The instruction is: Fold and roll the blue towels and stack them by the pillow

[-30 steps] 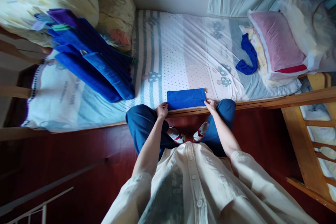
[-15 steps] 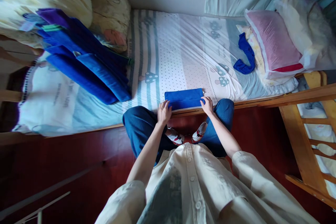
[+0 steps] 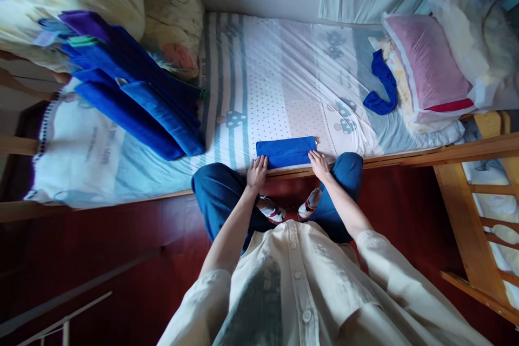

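A folded blue cloth (image 3: 286,152) lies flat as a narrow strip at the bed's near edge, a crease running along its length. My left hand (image 3: 257,171) rests at its left end, fingers stretched out and touching the near left corner. At the opposite end, my right hand (image 3: 319,164) has its fingers extended onto the near right corner. Both palms face down. A small pale tag sticks out by the cloth's far right corner. My thumbs are hard to make out.
On the left of the bed (image 3: 267,81) lies a pile of long folded blue cloths (image 3: 141,92), beside yellowish bedding (image 3: 174,27). A crumpled blue cloth (image 3: 381,84) sits near a pink pillow (image 3: 425,59) on the right. A wooden ladder (image 3: 458,216) stands at lower right.
My fingers have flattened at both ends of the folded cloth, the right ones shifting slightly left. Its near fold looks smoother. The piles of cloth and bedding stay put.
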### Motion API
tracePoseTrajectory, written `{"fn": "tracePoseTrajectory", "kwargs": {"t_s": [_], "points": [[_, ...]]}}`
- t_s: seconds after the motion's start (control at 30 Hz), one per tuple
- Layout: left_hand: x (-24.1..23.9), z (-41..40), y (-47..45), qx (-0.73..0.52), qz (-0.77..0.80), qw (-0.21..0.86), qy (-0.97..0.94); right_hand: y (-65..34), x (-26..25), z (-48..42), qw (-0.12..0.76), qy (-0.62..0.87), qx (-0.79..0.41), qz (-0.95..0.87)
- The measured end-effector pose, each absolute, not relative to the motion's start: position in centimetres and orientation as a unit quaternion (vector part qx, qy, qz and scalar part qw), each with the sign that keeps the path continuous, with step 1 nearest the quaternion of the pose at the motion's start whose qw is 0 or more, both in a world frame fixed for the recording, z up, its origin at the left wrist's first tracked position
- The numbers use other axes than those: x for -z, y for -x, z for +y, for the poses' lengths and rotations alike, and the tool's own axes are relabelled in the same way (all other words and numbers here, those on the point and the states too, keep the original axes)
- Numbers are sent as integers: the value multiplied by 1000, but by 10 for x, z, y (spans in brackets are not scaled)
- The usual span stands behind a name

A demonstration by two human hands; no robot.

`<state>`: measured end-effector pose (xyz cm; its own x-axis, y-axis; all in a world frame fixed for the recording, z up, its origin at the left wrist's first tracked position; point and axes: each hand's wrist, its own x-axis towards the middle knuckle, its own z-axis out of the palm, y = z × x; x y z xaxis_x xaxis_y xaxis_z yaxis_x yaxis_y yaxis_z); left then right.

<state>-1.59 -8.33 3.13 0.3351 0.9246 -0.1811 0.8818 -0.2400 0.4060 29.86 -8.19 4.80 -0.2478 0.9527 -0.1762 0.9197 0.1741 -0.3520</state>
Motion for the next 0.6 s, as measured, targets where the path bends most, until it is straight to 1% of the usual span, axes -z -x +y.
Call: {"fn": "tracePoseTrajectory", "kwargs": {"t_s": [0.33, 0.47, 0.53, 0.6], "points": [[-32, -82, 24, -14, 550, 203, -810, -297, -65, -80, -12, 604, -195, -773], [-42, -83, 25, 22, 540, 193, -819, -297, -77, -81, -55, 598, -211, -771], [-50, -83, 27, 40, 535, 202, -819, -299, -82, -80, -82, 602, -224, -762], [-57, -81, 29, 51, 543, 217, -810, -304, -86, -77, -91, 614, -243, -745]]}}
